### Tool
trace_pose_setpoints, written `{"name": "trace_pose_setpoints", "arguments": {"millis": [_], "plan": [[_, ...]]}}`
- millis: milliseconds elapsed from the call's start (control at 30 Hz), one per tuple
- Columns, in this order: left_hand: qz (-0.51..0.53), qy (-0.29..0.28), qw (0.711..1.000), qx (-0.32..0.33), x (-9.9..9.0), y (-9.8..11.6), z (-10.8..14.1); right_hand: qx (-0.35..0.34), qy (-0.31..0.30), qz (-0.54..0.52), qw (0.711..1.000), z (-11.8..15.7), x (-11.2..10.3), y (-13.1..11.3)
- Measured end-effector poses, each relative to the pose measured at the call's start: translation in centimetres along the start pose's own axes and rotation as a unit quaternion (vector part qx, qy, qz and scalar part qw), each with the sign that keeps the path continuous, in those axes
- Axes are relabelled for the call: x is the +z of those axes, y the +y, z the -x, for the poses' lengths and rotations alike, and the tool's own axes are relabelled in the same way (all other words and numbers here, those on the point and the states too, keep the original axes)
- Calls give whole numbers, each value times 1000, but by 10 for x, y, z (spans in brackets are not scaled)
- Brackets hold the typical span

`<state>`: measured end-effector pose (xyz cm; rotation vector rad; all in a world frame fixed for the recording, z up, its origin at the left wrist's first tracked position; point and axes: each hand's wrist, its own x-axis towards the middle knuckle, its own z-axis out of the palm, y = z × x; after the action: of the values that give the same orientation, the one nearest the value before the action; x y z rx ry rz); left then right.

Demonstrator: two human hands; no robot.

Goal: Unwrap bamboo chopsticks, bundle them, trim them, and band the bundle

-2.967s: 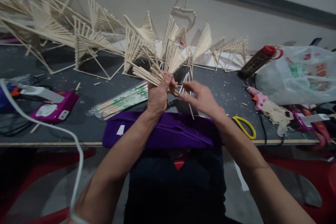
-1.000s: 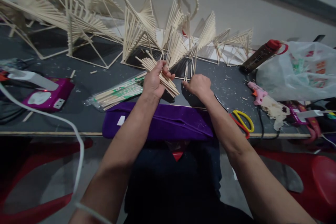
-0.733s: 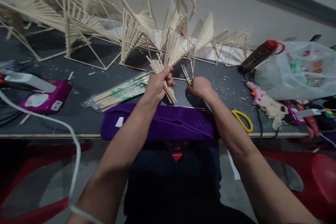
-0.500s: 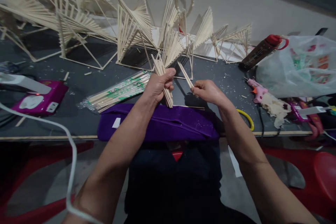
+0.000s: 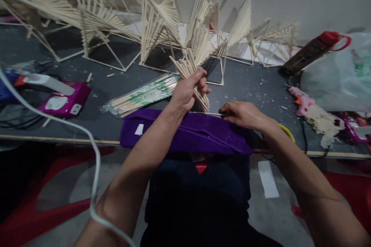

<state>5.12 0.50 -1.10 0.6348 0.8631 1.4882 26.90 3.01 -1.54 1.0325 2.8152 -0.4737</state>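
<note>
A bundle of thin wooden sticks (image 5: 188, 63) is clasped in my left hand (image 5: 189, 90), its upper ends fanned out. My right hand (image 5: 240, 114) is low over the table, its fingers closed around the right end of a single stick (image 5: 209, 113). That stick lies along the back edge of a folded purple cloth (image 5: 185, 131). To the left of my left hand, a clear and green plastic packet (image 5: 145, 94) holds more sticks. Stick structures with fanned rows (image 5: 162, 11) stand behind my hands.
A purple box (image 5: 68, 98) and a white cable (image 5: 94, 162) are at left. On the right are a dark bottle with a red cap (image 5: 313, 52), a plastic bag (image 5: 330, 81), a pink glue gun (image 5: 303, 101) and a yellow ring (image 5: 286, 132). Red chairs flank the table edge.
The few sticks my right hand held are now with the bundle in my left hand. My right hand has come down to the single stick. The view has shifted.
</note>
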Motion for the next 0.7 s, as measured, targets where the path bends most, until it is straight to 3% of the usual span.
{"name": "trace_pose_setpoints", "arguments": {"millis": [267, 367, 433, 500, 567, 633, 700], "plan": [[-43, -49, 998, 10, -4, -8, 1, 8, -31, 77, 997, 9, 0, -8], [-111, -81, 988, 66, -5, -3, 5, 32, -14, 97, 995, 10, 2, -8], [-206, -113, 963, 129, -3, 4, 10, 69, 5, 122, 990, 8, 3, -8], [-356, -177, 895, 205, 3, 12, 18, 111, 17, 161, 980, 5, 3, -7], [-516, -262, 775, 251, 9, 17, 28, 128, 11, 189, 973, 2, 2, -7], [-648, -320, 649, 238, 14, 14, 40, 128, 6, 199, 972, 1, 0, -7], [-732, -353, 544, 208, 14, 5, 53, 124, 14, 195, 973, 0, -1, -6]]}}
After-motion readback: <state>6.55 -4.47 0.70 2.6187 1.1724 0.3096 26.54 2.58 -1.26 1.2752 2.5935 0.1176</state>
